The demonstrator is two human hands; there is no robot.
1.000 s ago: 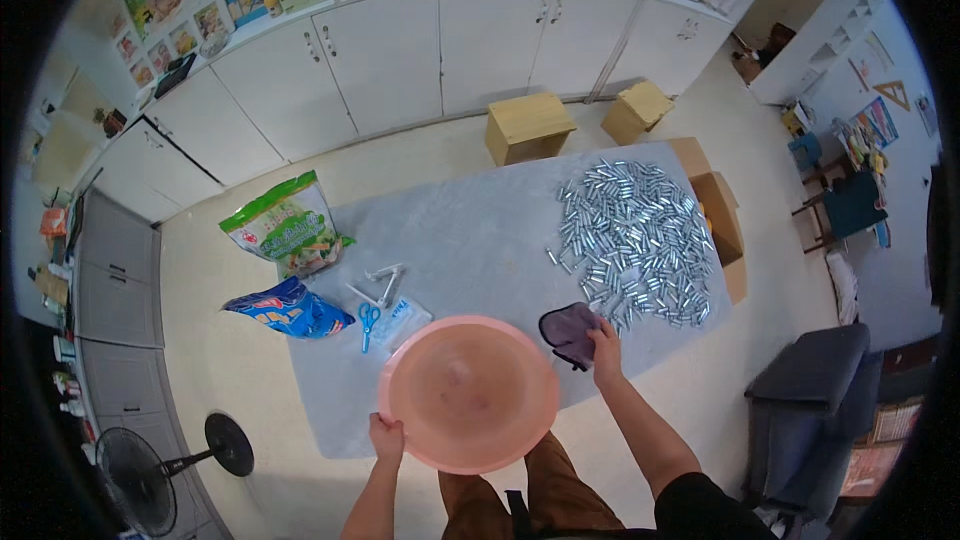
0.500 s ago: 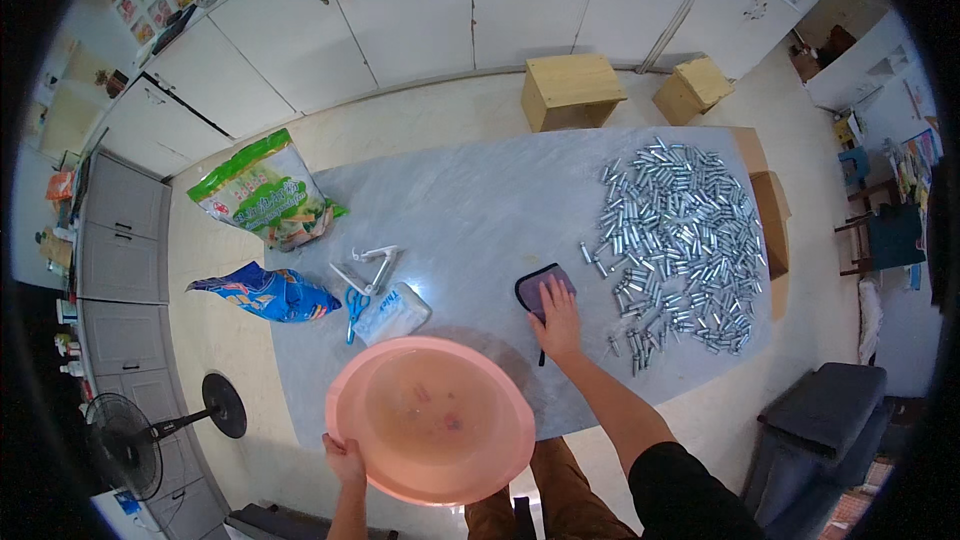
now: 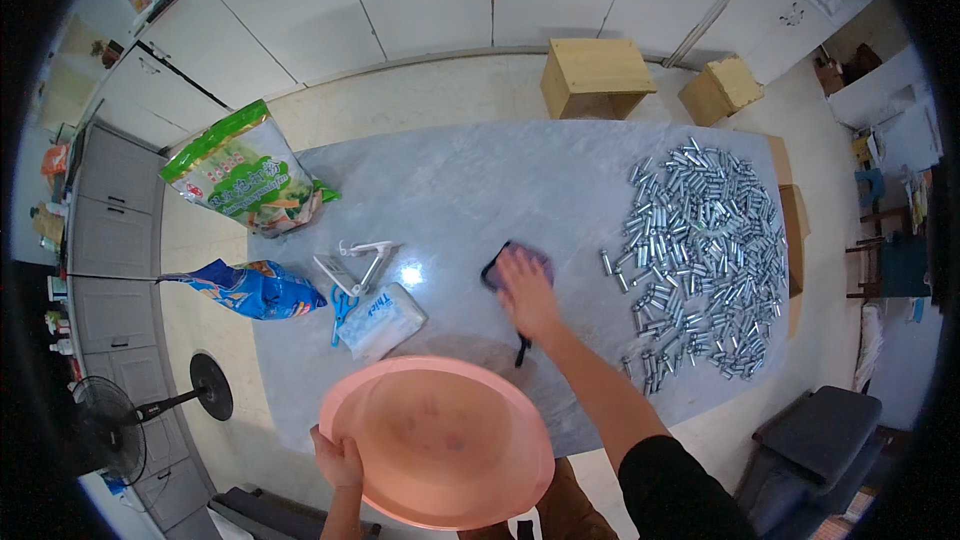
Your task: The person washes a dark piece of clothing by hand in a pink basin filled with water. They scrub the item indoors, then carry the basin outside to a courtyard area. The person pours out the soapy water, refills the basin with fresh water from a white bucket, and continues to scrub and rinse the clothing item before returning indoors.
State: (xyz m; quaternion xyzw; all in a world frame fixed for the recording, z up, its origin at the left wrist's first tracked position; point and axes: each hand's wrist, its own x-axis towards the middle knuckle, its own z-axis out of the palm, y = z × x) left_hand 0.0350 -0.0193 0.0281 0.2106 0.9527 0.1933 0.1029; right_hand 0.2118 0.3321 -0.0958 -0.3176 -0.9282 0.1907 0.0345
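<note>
Gripping one smooth, round pink plastic basin [image 3: 520, 440] by its left rim with the left hand [image 3: 338, 460]; pressing one black-edged purple cloth [image 3: 546, 267] onto the marbled gray table [image 3: 430, 180] with the wide-spread fingers of the right hand [image 3: 528, 295], hiding most of it. Counting one green-topped bag [image 3: 250, 175], one glossy blue bag [image 3: 265, 290] and one pair of scissors [image 3: 343, 305] at left, and, at right, shiny metal cylinders [image 3: 700, 260] too crowded to number.

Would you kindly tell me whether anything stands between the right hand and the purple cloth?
Nothing visible does: the right hand rests directly on the purple cloth, and the pink basin is apart from both, nearer the person.
</note>
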